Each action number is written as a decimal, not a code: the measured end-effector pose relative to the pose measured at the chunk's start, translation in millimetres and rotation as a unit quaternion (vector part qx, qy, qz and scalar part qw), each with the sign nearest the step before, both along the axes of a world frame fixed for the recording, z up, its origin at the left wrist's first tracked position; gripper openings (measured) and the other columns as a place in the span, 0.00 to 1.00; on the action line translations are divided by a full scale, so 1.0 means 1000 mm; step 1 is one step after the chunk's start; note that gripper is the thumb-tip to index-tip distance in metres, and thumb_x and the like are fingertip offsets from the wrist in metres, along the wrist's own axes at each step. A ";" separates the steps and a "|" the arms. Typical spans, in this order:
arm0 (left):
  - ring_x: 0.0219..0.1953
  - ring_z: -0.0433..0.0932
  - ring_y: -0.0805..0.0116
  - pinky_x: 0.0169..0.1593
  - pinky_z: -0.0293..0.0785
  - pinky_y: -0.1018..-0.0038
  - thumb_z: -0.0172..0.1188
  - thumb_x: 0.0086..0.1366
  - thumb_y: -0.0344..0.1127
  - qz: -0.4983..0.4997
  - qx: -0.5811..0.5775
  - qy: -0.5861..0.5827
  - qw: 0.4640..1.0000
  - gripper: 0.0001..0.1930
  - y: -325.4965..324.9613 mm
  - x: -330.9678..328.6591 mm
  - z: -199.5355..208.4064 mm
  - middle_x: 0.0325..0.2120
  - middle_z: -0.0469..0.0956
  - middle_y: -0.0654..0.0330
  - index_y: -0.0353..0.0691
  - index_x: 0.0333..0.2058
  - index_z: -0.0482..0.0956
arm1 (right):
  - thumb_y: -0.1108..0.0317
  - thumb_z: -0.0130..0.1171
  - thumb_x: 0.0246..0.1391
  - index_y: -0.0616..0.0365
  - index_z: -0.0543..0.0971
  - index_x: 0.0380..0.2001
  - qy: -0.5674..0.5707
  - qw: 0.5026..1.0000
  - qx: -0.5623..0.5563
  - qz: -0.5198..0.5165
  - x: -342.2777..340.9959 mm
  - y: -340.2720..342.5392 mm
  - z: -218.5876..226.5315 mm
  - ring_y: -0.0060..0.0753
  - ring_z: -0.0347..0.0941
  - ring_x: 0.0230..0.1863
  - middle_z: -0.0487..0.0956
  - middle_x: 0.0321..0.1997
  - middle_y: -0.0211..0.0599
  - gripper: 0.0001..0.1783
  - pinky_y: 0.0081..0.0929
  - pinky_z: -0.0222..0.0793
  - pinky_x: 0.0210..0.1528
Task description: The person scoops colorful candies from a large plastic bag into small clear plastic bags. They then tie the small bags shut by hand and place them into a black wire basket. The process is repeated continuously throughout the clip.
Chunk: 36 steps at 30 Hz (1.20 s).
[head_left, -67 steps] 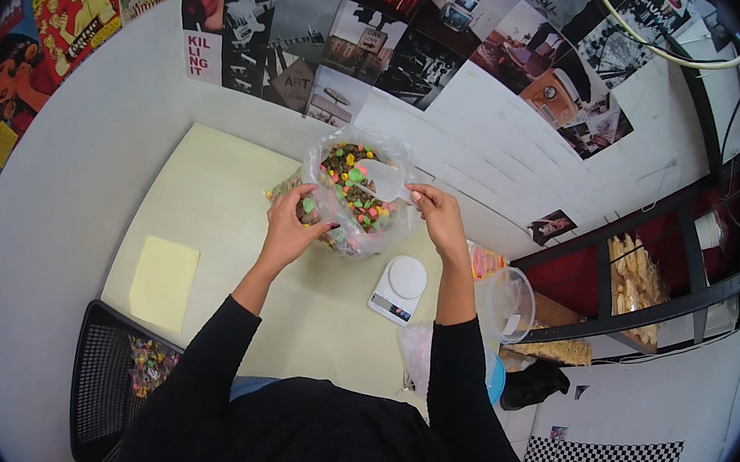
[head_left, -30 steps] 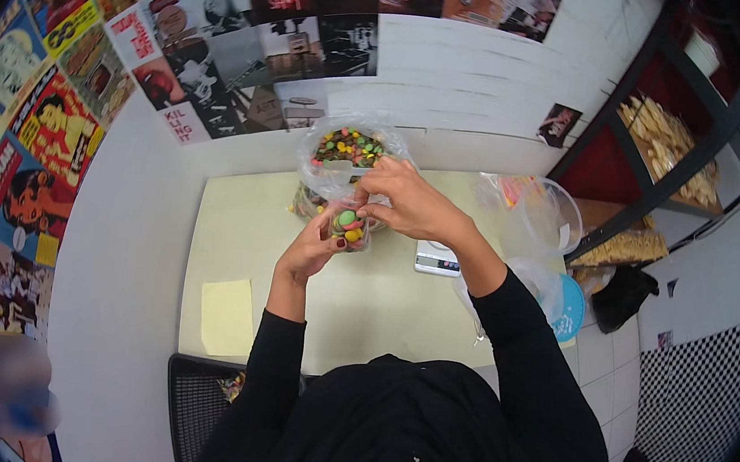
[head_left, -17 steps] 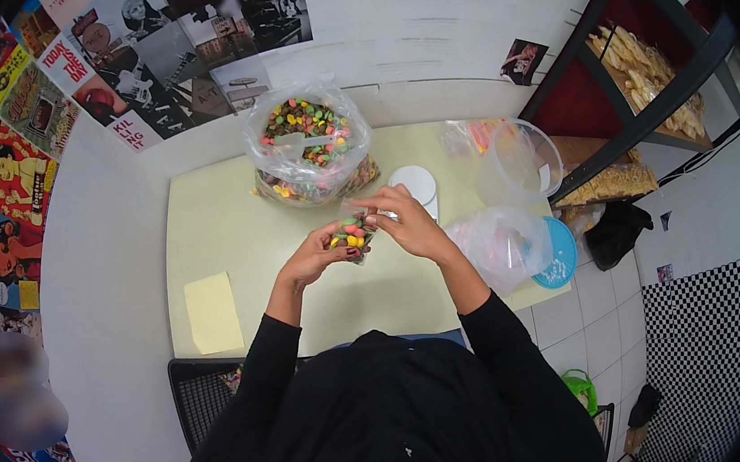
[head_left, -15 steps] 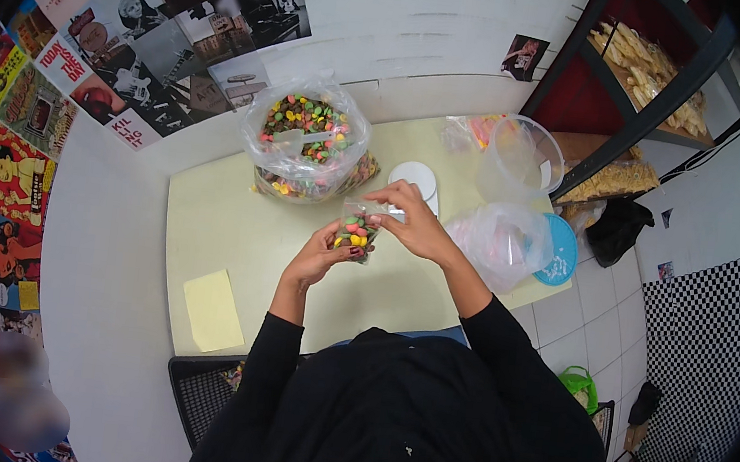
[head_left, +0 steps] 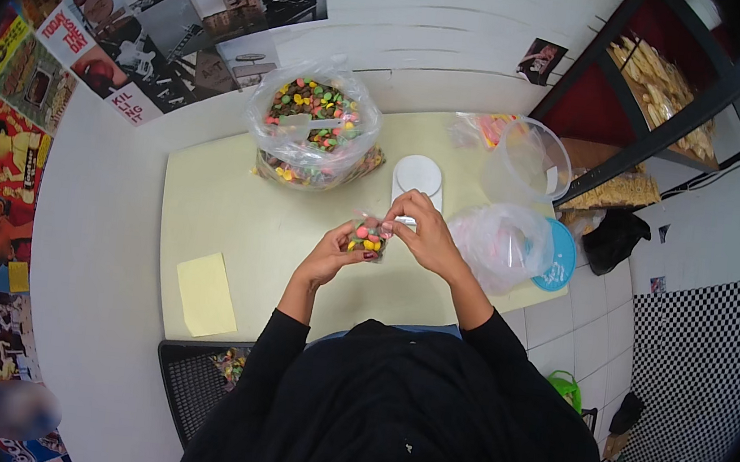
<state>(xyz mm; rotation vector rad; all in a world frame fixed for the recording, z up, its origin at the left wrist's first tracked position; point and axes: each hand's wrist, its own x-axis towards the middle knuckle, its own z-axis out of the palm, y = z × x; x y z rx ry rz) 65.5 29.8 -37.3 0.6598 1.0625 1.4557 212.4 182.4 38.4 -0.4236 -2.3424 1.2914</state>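
A small clear bag of coloured candies (head_left: pixel 365 241), in pink, yellow, green and brown, is held up over the table in front of me. My left hand (head_left: pixel 324 259) wraps around its lower left side with the fingers closed. At the bag's upper right, my right hand (head_left: pixel 428 239) pinches the clear plastic edge between thumb and fingertips. Just beyond the right hand lies a white kitchen scale (head_left: pixel 418 175). Farther left stands a large open plastic bag (head_left: pixel 331 173) full of the same candies, with a translucent scoop (head_left: pixel 307 126) resting on top.
To the right are a clear plastic tub (head_left: pixel 521 170), a cloudy plastic bag (head_left: pixel 499 245) and a round blue lid (head_left: pixel 555 255). Yellow paper (head_left: pixel 205 295) lies on the left of the table. A black crate (head_left: pixel 192 384) with candy packs sits below the near left edge.
My right hand has moved slightly nearer and to the right, drawing the bag's top edge with it. The bag's upper part looks more gathered. The head view has shifted a little.
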 end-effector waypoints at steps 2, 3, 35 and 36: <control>0.50 0.77 0.66 0.55 0.73 0.70 0.63 0.55 0.21 -0.035 -0.006 0.022 0.999 0.33 -0.006 0.000 0.009 0.49 0.74 0.57 0.37 0.60 0.64 | 0.68 0.61 0.51 0.57 0.77 0.33 -0.016 0.999 0.026 0.044 0.001 0.002 -0.003 0.41 0.66 0.46 0.72 0.39 0.35 0.07 0.35 0.61 0.52; 0.50 0.77 0.66 0.55 0.73 0.69 0.64 0.55 0.21 -0.050 -0.008 0.036 0.998 0.34 -0.010 -0.001 0.018 0.51 0.74 0.57 0.38 0.61 0.63 | 0.68 0.61 0.51 0.57 0.78 0.33 -0.020 0.997 0.034 0.071 0.000 0.002 -0.003 0.41 0.66 0.46 0.72 0.38 0.35 0.06 0.35 0.61 0.52; 0.46 0.72 0.66 0.51 0.66 0.73 0.71 0.50 0.50 0.165 0.066 -0.038 0.983 0.39 -0.034 -0.067 0.005 0.38 0.71 0.61 0.40 0.57 0.66 | 0.71 0.60 0.49 0.55 0.81 0.43 -0.100 0.928 0.358 -0.010 -0.219 0.059 -0.018 0.43 0.67 0.50 0.76 0.44 0.41 0.16 0.38 0.58 0.53; 0.45 0.72 0.67 0.50 0.66 0.73 0.71 0.49 0.51 0.172 0.058 -0.031 0.983 0.39 -0.035 -0.069 0.005 0.38 0.71 0.62 0.40 0.57 0.67 | 0.72 0.61 0.48 0.55 0.81 0.42 -0.127 0.926 0.355 0.008 -0.224 0.061 -0.018 0.44 0.68 0.50 0.76 0.44 0.42 0.15 0.39 0.59 0.53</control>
